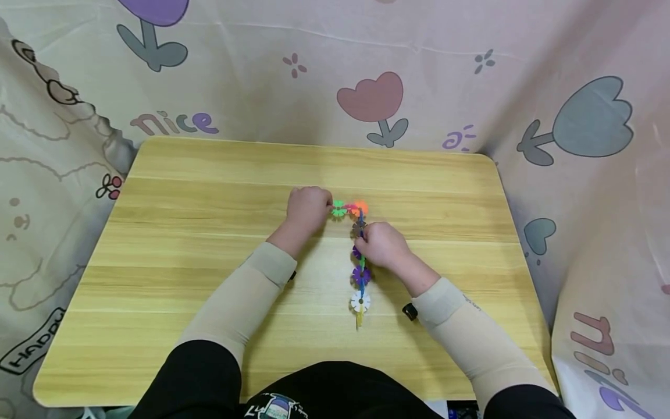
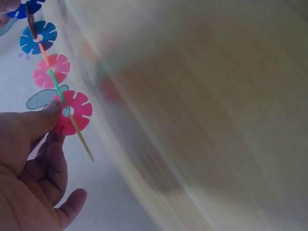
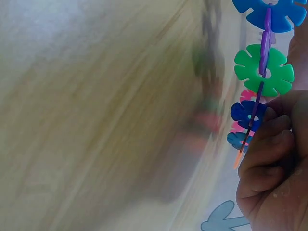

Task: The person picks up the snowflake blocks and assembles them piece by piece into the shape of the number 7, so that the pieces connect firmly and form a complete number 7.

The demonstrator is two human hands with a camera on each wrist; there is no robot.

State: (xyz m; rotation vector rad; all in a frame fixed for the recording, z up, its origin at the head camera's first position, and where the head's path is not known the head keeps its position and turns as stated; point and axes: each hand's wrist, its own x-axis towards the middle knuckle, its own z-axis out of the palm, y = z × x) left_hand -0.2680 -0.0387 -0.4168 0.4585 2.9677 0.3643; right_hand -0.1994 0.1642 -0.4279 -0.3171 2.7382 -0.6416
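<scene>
A chain of plastic snowflake discs, notched like flowers and slotted edge to edge, hangs between both hands over the table. My left hand [image 1: 310, 207] pinches the end snowflake disc [image 2: 74, 113], pink in the left wrist view, between thumb and fingers. Curled fingers of my right hand [image 1: 384, 244] grip the chain partway along, at a dark blue disc [image 3: 248, 114] in the right wrist view. Beyond that hand, the head view shows a purple disc [image 1: 361, 275] and a white disc [image 1: 360, 301]. Disc colours differ between views. The fingertips are partly hidden in the head view.
A light wooden table [image 1: 183, 279] with rounded corners lies under the hands. Printed cloth [image 1: 251, 75] with flowers and letters hangs behind and at both sides. The person's dark top [image 1: 335, 390] is at the near edge.
</scene>
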